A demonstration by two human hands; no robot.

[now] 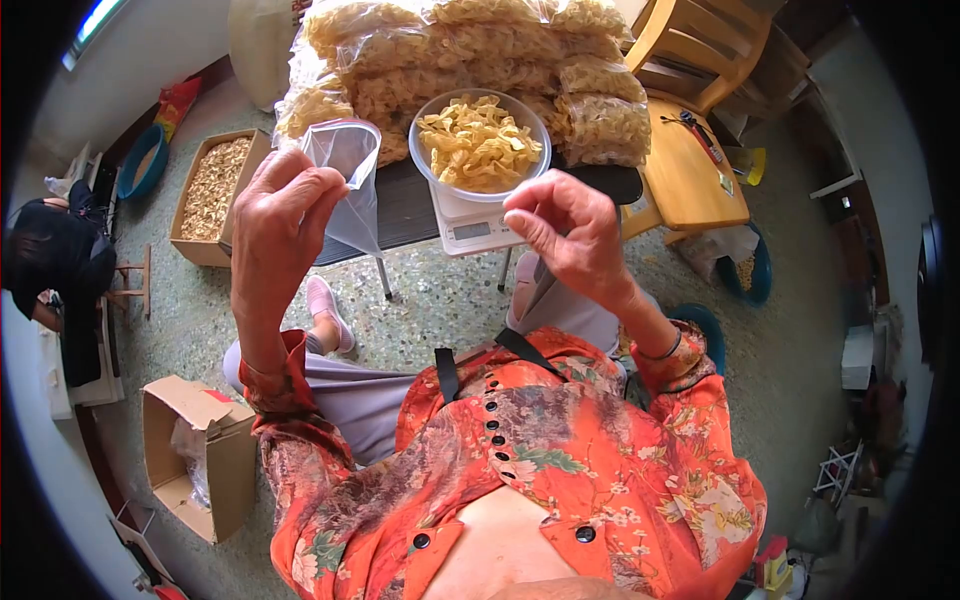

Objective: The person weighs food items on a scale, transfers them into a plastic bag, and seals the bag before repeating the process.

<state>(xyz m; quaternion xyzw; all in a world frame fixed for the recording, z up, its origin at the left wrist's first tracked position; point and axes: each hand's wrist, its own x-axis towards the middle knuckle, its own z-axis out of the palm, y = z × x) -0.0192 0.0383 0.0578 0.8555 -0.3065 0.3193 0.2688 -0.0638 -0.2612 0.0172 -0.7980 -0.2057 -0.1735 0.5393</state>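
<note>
My left hand (285, 215) pinches the rim of a clear plastic bag (352, 205), which hangs with its mouth open. My right hand (568, 232) is raised just in front of a clear plastic bowl (543, 165); its fingers are curled, thumb and forefinger slightly apart, with nothing visible between them. Pale yellow curled dried pieces (480, 140) fill the bowl, which rests on a white digital scale (470, 232). The scale stands at the front of a dark table (400, 220). The reading on its display is too small to make out.
Filled clear bags (450, 50) are stacked behind the bowl. A wooden chair (690, 195) holding scissors stands on the right. Cardboard boxes (185, 245) and blue basins (145, 165) are on the floor. At the far left a person in dark clothes (60, 260) bends forward.
</note>
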